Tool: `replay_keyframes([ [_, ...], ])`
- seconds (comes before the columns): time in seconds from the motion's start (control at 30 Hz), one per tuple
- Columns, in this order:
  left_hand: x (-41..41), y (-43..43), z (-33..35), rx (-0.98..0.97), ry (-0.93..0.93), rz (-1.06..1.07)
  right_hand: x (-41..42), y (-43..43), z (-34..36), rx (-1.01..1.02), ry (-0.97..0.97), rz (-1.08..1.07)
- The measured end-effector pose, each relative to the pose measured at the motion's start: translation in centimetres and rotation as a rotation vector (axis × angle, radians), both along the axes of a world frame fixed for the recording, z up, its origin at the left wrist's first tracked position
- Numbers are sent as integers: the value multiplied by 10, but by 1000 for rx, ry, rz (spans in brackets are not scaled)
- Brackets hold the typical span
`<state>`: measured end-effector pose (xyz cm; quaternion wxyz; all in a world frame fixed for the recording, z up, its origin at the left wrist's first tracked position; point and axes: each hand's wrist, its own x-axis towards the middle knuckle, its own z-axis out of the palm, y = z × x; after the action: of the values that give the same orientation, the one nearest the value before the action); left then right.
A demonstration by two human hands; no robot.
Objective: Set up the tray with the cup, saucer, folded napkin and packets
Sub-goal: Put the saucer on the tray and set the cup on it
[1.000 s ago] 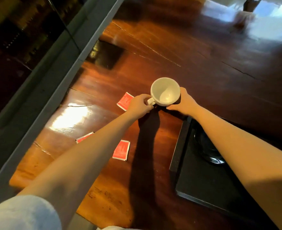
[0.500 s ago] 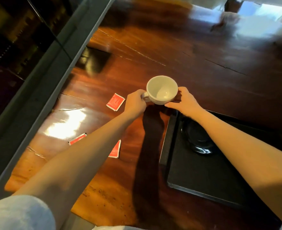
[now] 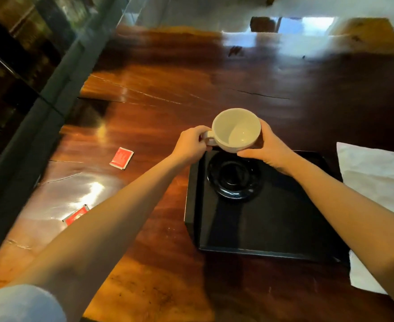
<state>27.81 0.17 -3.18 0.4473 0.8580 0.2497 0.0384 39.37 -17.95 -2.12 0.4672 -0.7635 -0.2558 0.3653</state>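
Observation:
A white cup [image 3: 236,130] is held in the air over the far edge of the black tray [image 3: 272,228]. My left hand [image 3: 191,145] pinches its handle, and my right hand [image 3: 266,145] cups its right side. A black saucer [image 3: 234,178] lies on the tray's far left part, just below and in front of the cup. A white napkin [image 3: 377,175] lies on the wooden table to the right of the tray. Two red packets are on the table left of the tray, one farther away [image 3: 121,158] and one nearer [image 3: 76,214], partly hidden by my left forearm.
The wooden table [image 3: 156,89] runs far ahead with cracks in its surface. A grey ledge [image 3: 28,126] and a glass wall border it on the left. Bright reflections lie on the table's far end.
Both hands have carried the cup to the right, from beside the packets to over the tray's far edge above the saucer. The napkin has come into view at the right.

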Motion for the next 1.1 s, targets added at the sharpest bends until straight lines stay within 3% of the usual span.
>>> replay_keyframes([
  [0.37,4,-46,-11,-74,67,-33,-34,-54,-25,65,20,-169],
  [0.73,-8,-40,-45,141,169,29,-55,-44,-64,13,-10,-208],
  [1.1,-12,-41,-69,128,190,77,-58,-35,-96,-32,-37,-220],
])
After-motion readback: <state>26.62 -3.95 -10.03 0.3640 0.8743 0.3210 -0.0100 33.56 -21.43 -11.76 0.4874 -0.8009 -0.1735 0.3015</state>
